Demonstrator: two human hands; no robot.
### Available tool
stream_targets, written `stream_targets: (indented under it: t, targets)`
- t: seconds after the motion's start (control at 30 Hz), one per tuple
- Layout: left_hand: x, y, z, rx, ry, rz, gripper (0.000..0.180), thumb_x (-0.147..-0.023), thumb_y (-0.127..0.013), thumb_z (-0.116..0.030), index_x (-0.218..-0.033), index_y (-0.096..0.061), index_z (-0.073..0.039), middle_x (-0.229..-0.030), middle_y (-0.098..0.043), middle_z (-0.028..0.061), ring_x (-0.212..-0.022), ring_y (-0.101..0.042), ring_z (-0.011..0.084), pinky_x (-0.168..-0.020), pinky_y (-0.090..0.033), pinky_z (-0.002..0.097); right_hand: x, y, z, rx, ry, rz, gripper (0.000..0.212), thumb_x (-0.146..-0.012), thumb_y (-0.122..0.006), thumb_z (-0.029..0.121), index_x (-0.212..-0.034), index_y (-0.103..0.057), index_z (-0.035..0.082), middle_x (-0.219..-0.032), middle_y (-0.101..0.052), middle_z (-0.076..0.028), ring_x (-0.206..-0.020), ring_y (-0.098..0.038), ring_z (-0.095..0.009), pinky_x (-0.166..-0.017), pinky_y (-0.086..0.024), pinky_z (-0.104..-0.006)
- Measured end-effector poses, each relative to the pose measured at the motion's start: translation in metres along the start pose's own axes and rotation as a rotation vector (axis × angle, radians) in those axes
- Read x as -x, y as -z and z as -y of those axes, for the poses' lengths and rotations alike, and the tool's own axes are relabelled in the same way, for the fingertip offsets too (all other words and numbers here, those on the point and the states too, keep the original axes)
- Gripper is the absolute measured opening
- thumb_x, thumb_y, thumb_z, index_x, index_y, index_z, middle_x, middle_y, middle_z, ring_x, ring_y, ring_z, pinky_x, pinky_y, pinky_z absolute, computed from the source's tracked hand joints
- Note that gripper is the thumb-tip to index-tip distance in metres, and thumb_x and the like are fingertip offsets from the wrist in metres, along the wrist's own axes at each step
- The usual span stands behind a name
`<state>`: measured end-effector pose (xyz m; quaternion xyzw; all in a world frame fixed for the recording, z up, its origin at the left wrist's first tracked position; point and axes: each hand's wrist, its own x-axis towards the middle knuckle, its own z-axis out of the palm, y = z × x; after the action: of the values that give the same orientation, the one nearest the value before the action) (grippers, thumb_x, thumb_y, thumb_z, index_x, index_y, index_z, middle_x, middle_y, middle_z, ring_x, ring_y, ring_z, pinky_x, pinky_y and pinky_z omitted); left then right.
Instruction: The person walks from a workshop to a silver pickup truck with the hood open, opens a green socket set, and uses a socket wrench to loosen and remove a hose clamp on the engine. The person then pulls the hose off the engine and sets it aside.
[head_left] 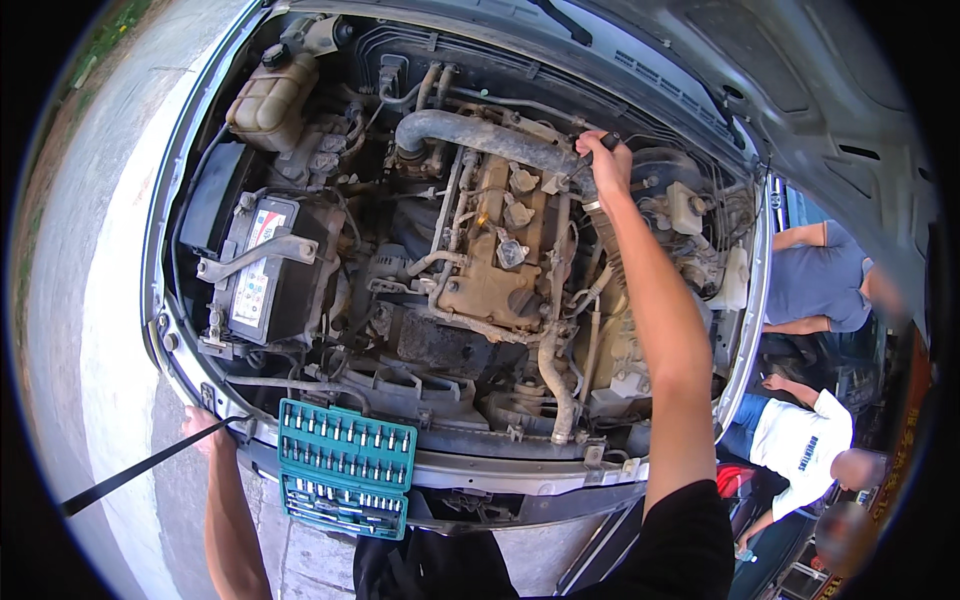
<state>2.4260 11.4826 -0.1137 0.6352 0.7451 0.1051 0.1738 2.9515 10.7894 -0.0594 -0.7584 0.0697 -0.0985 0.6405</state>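
Note:
My right hand reaches over the far right side of the engine. Its fingers are closed round the black handle of a driver, whose thin shaft points down and left toward the ignition coils. Beneath the hand runs a thick grey air hose; the driver's tip is too small to make out. At the near left corner of the car my left hand lies on the front edge of the body, partly behind a black rod. It appears to hold nothing. Closest to it is a green socket set case, open on the front crossmember.
A car battery under a metal bracket and a tan coolant tank fill the left of the engine bay. Overhead at right hangs the raised hood. Two people, one in a grey shirt and one in white, are beyond the right fender.

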Motion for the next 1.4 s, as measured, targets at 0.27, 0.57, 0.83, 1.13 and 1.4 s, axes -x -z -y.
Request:
stream_targets:
  t: [0.27,0.57,0.83,1.13,1.4]
  targets:
    - [0.011,0.004,-0.004,-0.082,-0.077,-0.002,0.07,-0.105,-0.047,-0.052,-0.128,-0.07,0.011,-0.123,-0.072,0.0392,-0.117,-0.07,0.0558,-0.101,-0.053,0.062,0.025,0.001,0.032,0.29,0.158,0.051,0.039,-0.107,-0.074,0.039,-0.094,-0.079,0.003,-0.091,-0.081,-0.006,-0.084,-0.068,-0.012,-0.082,-0.053,-0.0301]
    - [0.029,0.011,-0.016,0.104,0.061,-0.005,0.053,-0.103,-0.058,-0.043,-0.125,-0.066,0.005,-0.126,-0.073,0.032,-0.119,-0.071,0.0468,-0.105,-0.052,0.0559,0.305,-0.078,0.171,0.269,0.089,0.667,0.039,-0.107,-0.073,0.039,-0.096,-0.073,0.001,-0.096,-0.064,-0.003,-0.088,-0.062,-0.016,-0.086,-0.049,-0.033]
    - [0.15,0.179,0.059,0.613,-0.832,0.74,0.031,-0.103,-0.071,-0.02,-0.125,-0.061,0.0,-0.119,-0.069,0.0119,-0.112,-0.067,0.0241,-0.103,-0.052,0.0406,0.558,-0.138,0.205,0.163,-0.127,1.126,0.023,-0.099,-0.083,0.024,-0.099,-0.074,0.002,-0.093,-0.062,-0.006,-0.082,-0.067,-0.016,-0.072,-0.053,-0.0313]
    - [0.186,0.241,0.129,0.501,-0.329,1.383,0.043,-0.12,-0.049,-0.039,-0.095,-0.062,-0.005,-0.068,-0.047,-0.0061,-0.057,-0.038,0.0037,-0.05,-0.029,0.0259,0.635,-0.116,0.19,0.072,-0.492,1.017,0.036,-0.095,-0.078,0.004,-0.127,-0.064,-0.004,-0.111,-0.073,-0.013,-0.091,-0.075,-0.018,-0.082,-0.062,-0.0341]
    - [0.152,0.241,0.157,0.433,-0.303,1.311,0.035,-0.119,-0.051,-0.036,-0.103,-0.06,-0.007,-0.065,-0.04,-0.0081,-0.049,-0.031,0.0036,-0.044,-0.025,0.0258,0.679,-0.102,0.111,0.835,0.495,0.82,0.009,-0.095,-0.063,0.004,-0.104,-0.062,0.001,-0.103,-0.064,-0.015,-0.1,-0.074,-0.034,-0.077,-0.065,-0.0458]
